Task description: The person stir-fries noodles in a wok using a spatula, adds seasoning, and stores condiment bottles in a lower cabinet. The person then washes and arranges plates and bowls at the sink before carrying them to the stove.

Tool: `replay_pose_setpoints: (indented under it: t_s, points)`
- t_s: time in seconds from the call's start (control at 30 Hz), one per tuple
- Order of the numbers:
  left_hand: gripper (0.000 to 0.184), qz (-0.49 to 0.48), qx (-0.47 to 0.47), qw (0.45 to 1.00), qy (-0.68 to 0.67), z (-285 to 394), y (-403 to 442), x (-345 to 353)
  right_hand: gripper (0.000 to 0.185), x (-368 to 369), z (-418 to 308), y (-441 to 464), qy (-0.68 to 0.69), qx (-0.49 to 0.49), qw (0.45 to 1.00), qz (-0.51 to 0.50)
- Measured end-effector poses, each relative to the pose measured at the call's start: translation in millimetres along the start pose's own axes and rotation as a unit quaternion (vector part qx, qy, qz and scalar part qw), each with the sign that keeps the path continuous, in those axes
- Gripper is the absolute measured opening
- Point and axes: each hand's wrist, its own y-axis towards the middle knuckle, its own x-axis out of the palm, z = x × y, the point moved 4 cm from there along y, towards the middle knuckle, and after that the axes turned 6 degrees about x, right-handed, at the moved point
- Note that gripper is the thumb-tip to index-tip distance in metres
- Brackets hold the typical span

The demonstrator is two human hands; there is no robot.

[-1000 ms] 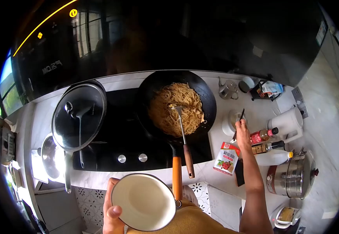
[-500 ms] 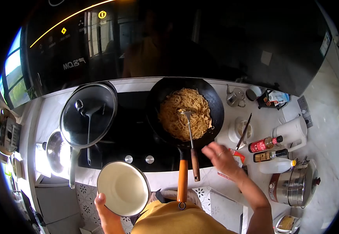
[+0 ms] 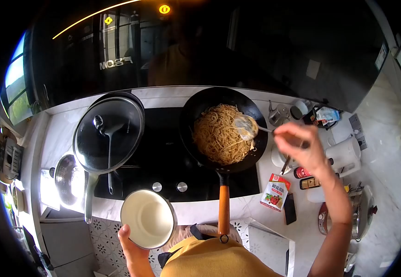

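My left hand (image 3: 135,251) grips the rim of a cream-coloured enamel bowl (image 3: 148,219) with a dark edge, tilted so its bare inside faces me. The bowl is in front of the stove, left of the wok's orange handle. With my right hand (image 3: 305,147) I hold a metal wok spatula (image 3: 246,126), its shiny head over the right side of the noodles. Cooked noodles (image 3: 222,138) fill the middle of the black wok (image 3: 192,108). Motion blurs the spatula slightly, and my fingers hide much of its handle.
A glass lid (image 3: 87,143) with a ladle resting on it covers a pan on the left, beside a steel bowl (image 3: 66,177). On the right counter are a seasoning packet (image 3: 275,191), a phone (image 3: 290,208), sauce bottles (image 3: 309,183) and a steel pot (image 3: 362,212).
My right hand has taken hold of the spatula that rested in the wok. Its handle has swung up and right. The bowl stays in my left hand, with little movement.
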Motion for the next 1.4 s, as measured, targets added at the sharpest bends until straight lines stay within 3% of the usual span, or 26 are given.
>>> replay_pose_setpoints:
  t_s: [0.07, 0.17, 0.27, 0.37, 0.47, 0.5, 0.6, 0.7, 0.77, 0.83, 0.9, 0.97, 1.03, 1.1, 1.2, 1.3, 1.33, 1.4]
  points:
    - [0.074, 0.018, 0.008, 1.000, -0.007, 2.4, -1.1, -6.8, 0.012, -13.7, 4.5, 17.0, -0.015, 0.040, 0.998, 0.054]
    - [0.072, 0.022, 0.010, 1.000, 0.011, 10.3, -9.9, -4.9, 0.029, -9.6, 23.4, 36.0, 0.036, 0.232, 0.971, 0.038]
    - [0.073, 0.014, 0.000, 0.999, 0.053, 19.6, -18.6, -7.7, 0.037, 16.5, 80.2, 51.8, 0.120, 0.275, 0.951, 0.078]
    - [0.073, 0.005, -0.003, 0.997, 0.076, 24.1, -22.1, -8.4, 0.038, 54.0, 92.6, 51.8, 0.276, 0.196, 0.933, 0.124]
    - [0.073, 0.036, -0.016, 0.997, 0.060, 16.7, -16.3, -14.6, 0.017, 55.6, 27.6, 35.2, 0.045, -0.010, 0.999, 0.025]
    - [0.075, 0.058, -0.031, 0.997, 0.046, 13.8, -15.2, -17.5, 0.010, 47.4, 3.4, 32.1, 0.021, -0.076, 0.997, 0.021]
    - [0.076, 0.065, -0.019, 0.996, 0.063, 15.8, -14.9, 0.1, 0.010, 14.8, 2.2, 36.6, 0.006, 0.000, 1.000, -0.029]
    - [0.076, 0.060, -0.016, 0.997, 0.046, 10.9, -14.9, -0.8, 0.016, -8.0, 37.9, 49.6, 0.038, 0.124, 0.991, 0.016]
    - [0.076, 0.069, -0.015, 0.997, 0.038, 11.7, -19.3, 1.4, 0.021, -2.8, 69.7, 60.3, 0.032, 0.149, 0.988, 0.033]
    - [0.076, 0.076, -0.014, 0.996, 0.033, 12.4, -22.3, -1.2, 0.024, 11.3, 111.1, 68.2, 0.112, 0.181, 0.967, 0.136]
    - [0.075, 0.068, -0.010, 0.997, 0.029, 11.6, -23.1, -6.5, 0.024, 43.8, 135.5, 69.5, 0.218, 0.147, 0.952, 0.157]
    - [0.076, 0.066, -0.011, 0.997, 0.049, 14.3, -24.7, -8.2, 0.016, 63.2, 96.1, 57.3, 0.243, 0.092, 0.962, 0.087]
    - [0.076, 0.063, -0.014, 0.995, 0.071, 15.9, -24.2, -8.1, 0.009, 53.0, 38.9, 41.6, 0.028, -0.155, 0.987, 0.026]
    - [0.076, 0.052, -0.012, 0.995, 0.086, 15.4, -22.8, -6.3, 0.009, 26.4, 6.8, 32.2, 0.016, -0.169, 0.983, -0.063]
    - [0.075, 0.055, -0.003, 0.997, 0.057, 10.9, -19.6, -4.6, 0.010, 5.9, 8.4, 43.1, -0.042, -0.194, 0.978, -0.068]
    - [0.075, 0.043, -0.004, 0.998, 0.046, 9.9, -23.3, 2.3, 0.012, 19.5, 42.1, 68.4, -0.090, -0.147, 0.985, -0.026]
    - [0.075, 0.045, -0.002, 0.998, 0.045, 10.7, -25.6, 2.5, 0.012, 31.3, 59.5, 77.2, -0.065, -0.183, 0.981, -0.008]
    - [0.073, 0.007, -0.007, 0.999, 0.031, 12.8, -28.0, 6.0, 0.012, 53.3, 56.2, 71.3, 0.043, -0.157, 0.986, -0.025]
